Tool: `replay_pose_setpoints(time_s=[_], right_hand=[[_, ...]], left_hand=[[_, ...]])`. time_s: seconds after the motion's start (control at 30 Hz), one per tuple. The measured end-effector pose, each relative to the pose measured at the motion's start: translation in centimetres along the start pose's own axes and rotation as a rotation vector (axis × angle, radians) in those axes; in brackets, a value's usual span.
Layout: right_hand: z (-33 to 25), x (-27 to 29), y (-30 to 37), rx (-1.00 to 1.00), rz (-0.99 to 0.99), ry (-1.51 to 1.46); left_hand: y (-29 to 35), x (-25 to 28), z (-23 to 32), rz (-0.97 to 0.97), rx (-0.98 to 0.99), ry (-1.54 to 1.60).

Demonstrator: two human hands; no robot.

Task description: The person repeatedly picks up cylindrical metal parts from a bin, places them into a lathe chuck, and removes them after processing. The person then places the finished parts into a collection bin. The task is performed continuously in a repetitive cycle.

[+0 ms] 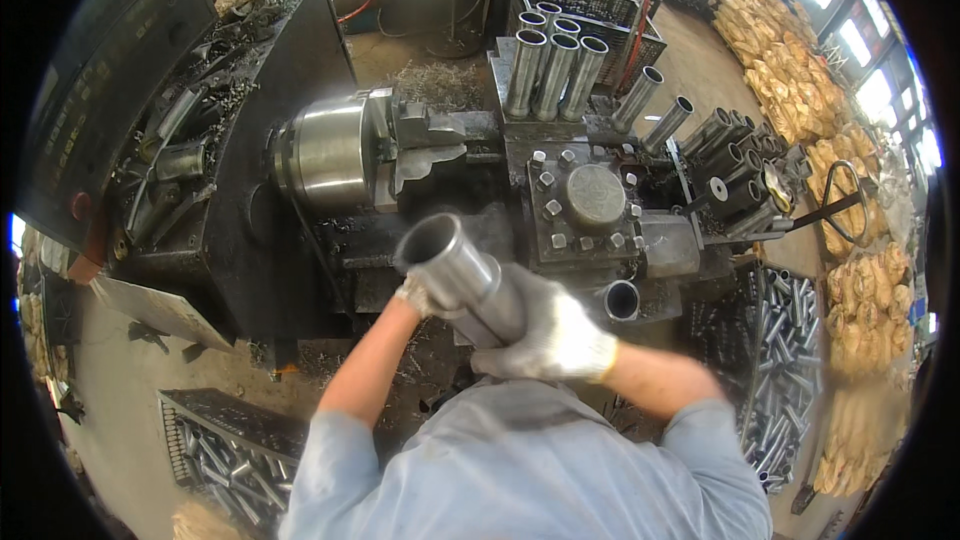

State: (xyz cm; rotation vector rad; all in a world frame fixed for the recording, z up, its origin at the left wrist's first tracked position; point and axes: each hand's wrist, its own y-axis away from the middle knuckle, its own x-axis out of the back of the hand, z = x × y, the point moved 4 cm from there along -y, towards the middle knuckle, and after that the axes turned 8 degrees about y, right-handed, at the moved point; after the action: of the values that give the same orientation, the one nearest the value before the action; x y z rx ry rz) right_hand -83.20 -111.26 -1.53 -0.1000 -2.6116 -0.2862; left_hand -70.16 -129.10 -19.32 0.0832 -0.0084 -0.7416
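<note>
A wide steel tube (pixel 465 275) is tilted in front of my chest, its open end up and toward the left. My right hand (pixel 560 335), in a white work glove with dark, dirty fingers, wraps round its lower part. My left hand (pixel 425 298), also gloved, grips the tube from the left side; most of its fingers are hidden behind it. Beyond the tube is a lathe chuck (pixel 330 155) with stepped jaws (pixel 425 140) and nothing clamped between them. Right of the chuck sits a square tool post (pixel 595 195) with several bolts. Another tube (pixel 621 300) lies beside my right hand.
Several steel tubes (pixel 556 75) stand upright behind the tool post, and more tubes (pixel 740 160) lean at the right near a handwheel (pixel 845 202). Bins of small metal pieces (pixel 785 370) (pixel 235 470) flank me. Stacked tan sacks (pixel 790 70) line the right side.
</note>
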Motion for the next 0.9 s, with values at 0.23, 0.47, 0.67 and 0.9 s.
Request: replay_pose_setpoints(time_s=[0.23, 0.47, 0.67, 0.9], right_hand=[[-4.7, 16.0, -11.2, 0.326, 0.202, 1.116], [6.5, 15.1, -24.9, 0.138, -0.253, 1.325], [7.8, 10.3, -27.5, 0.126, -0.341, 1.105], [8.1, 13.0, -27.6, 0.041, -0.504, 1.068]], left_hand=[[0.8, 2.7, -1.3, 0.350, -0.196, -0.904], [17.4, 7.8, -9.6, 0.713, 0.188, -0.360], [25.9, 16.6, -14.3, 1.470, 0.035, 0.545], [26.7, 20.8, -10.4, 1.377, 0.081, 1.107]])
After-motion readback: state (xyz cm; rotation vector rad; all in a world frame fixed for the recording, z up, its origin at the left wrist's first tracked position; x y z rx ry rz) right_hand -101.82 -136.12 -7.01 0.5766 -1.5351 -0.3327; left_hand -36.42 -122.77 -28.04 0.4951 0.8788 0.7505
